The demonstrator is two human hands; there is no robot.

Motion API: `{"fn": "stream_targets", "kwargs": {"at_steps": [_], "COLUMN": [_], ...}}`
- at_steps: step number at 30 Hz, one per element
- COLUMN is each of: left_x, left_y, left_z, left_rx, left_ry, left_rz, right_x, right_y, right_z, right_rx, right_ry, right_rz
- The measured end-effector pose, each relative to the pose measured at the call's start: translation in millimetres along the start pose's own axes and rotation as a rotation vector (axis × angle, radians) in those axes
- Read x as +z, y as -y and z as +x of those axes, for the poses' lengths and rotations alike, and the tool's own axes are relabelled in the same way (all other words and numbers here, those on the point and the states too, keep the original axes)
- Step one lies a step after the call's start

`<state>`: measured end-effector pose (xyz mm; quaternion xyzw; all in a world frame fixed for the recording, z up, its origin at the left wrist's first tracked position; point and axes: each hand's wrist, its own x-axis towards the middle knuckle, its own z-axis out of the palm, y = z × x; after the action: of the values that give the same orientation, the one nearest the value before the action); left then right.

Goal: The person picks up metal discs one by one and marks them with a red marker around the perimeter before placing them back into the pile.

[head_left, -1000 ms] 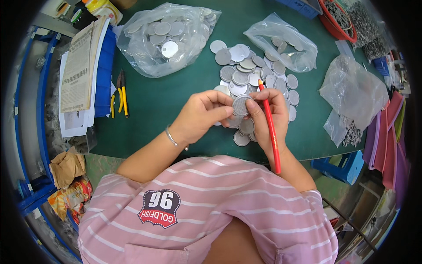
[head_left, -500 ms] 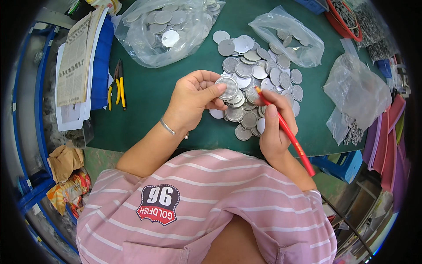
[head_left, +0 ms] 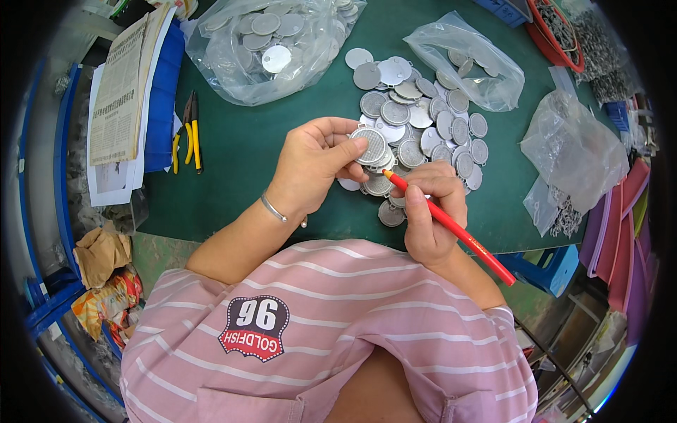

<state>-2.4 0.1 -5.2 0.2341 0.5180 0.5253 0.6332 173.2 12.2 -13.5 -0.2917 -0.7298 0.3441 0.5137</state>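
1. Dark green, smooth counter [head_left: 233, 141] carries a loose heap of flat, round, grey metal discs [head_left: 421, 113].
2. At the heap's near-left edge, the left hand [head_left: 308, 162] pinches a round grey metal disc with a mesh-textured face [head_left: 368, 144] between thumb and fingers.
3. Over the heap's near side, the right hand [head_left: 434, 227] has its fingers wrapped around a slim red pencil-like tool [head_left: 486, 258], its tip just beside the pinched disc's lower rim.
4. For good control, the left fingers should probably grip only the rim, and the right should guide the tip lightly, clear of the heap.
5. Hard to tell: whether the tip touches the disc, or whether the left fingers hold more than 1, since discs overlap beneath. Its underside is hidden.
6. Beyond the heap, to its left, a clear plastic bag of grey discs [head_left: 240, 77] is cut off by the upper edge.
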Motion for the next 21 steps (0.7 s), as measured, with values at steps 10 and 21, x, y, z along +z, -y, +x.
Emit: {"fn": "stream_targets", "kwargs": {"at_steps": [10,21], "left_x": [2.7,3.8], "left_y": [1.1,2.4], "left_z": [-0.8,-3.8], "left_rx": [0.006,0.029], "left_ry": [-0.002,-0.003], "left_rz": [-0.006,0.012], "right_x": [2.1,1.9], "right_y": [0.2,1.3], "right_z": [3.3,5.7], "right_rx": [-0.043,-0.059], "right_ry": [0.059,0.163], "right_rz": [-0.031,-0.115]}}
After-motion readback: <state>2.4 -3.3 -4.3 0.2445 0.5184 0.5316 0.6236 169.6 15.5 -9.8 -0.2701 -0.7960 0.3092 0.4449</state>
